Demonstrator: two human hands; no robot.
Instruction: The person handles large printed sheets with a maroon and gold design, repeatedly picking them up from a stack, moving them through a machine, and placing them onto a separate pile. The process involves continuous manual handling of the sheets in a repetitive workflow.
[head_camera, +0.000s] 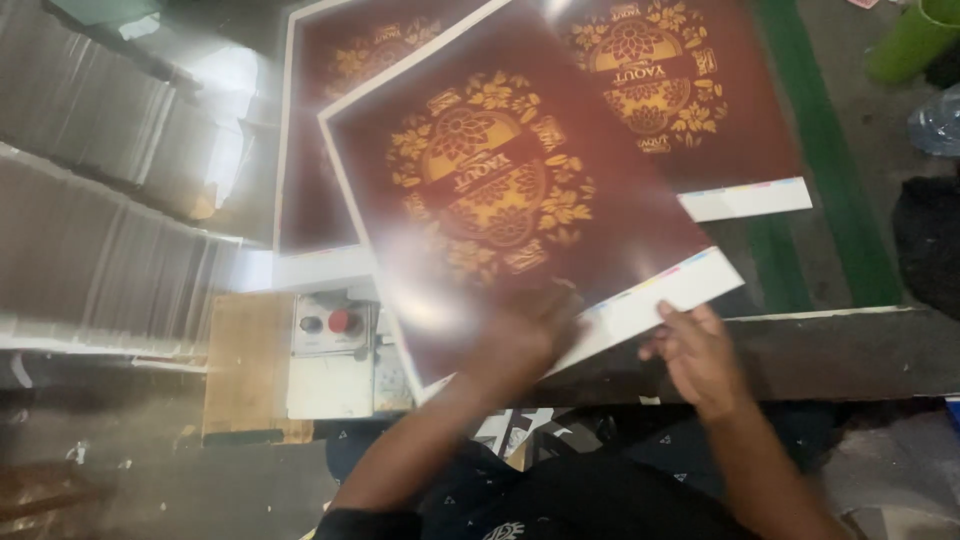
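Note:
A glossy dark red printed sheet (520, 170) with a gold floral emblem and white margins is lifted at a tilt in the middle of the view. My left hand (525, 335) grips its near edge from below. My right hand (695, 350) rests at the sheet's near right corner, fingers touching the white margin. Under it lie more sheets of the same print, one at the back left (330, 120) and one at the back right (690, 90). The picture is blurred by motion.
Stacks of white paper (100, 200) fill the left side. A small control box with a red and a dark button (332, 323) sits by a wooden board (245, 360). A green tube (910, 40), a plastic bottle (935, 120) and a dark bundle (930, 250) lie at right.

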